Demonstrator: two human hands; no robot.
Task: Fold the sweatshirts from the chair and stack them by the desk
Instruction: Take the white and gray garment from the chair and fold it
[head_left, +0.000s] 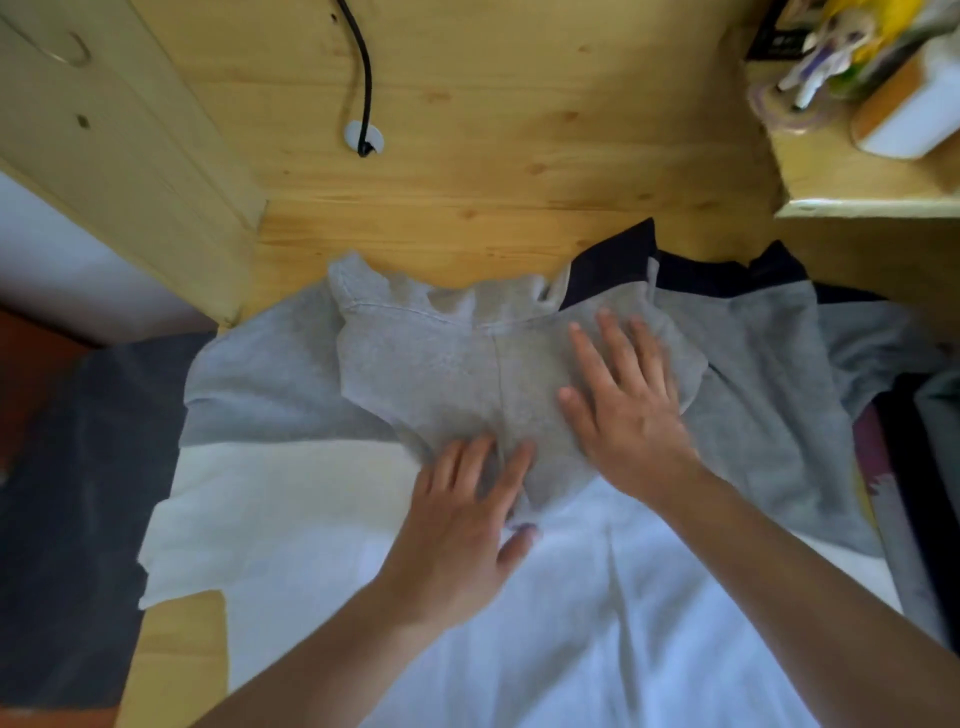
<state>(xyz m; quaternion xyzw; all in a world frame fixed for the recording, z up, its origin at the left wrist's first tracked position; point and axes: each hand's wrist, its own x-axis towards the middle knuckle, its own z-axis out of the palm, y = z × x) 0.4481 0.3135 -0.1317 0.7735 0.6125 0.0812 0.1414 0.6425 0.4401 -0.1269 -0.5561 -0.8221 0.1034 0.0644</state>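
Forearms: bare, entering from the bottom edge, nearest the viewer, over the sweatshirt's white lower half.
Dark cloth (67, 467): left of the sweatshirt, hanging off the desk edge.
Left hand (462, 525): flat on the sweatshirt's middle, fingers straight and slightly apart, pressing the grey hood's tip.
Sweatshirt (291, 519): grey-and-white, spread on the wooden desk (467, 156), hood (441, 364) laid down over the body.
Right hand (623, 410): right of the left hand, fingers spread, smoothing the hood.
Progress: judged early; sleeves unfolded, no stack visible.
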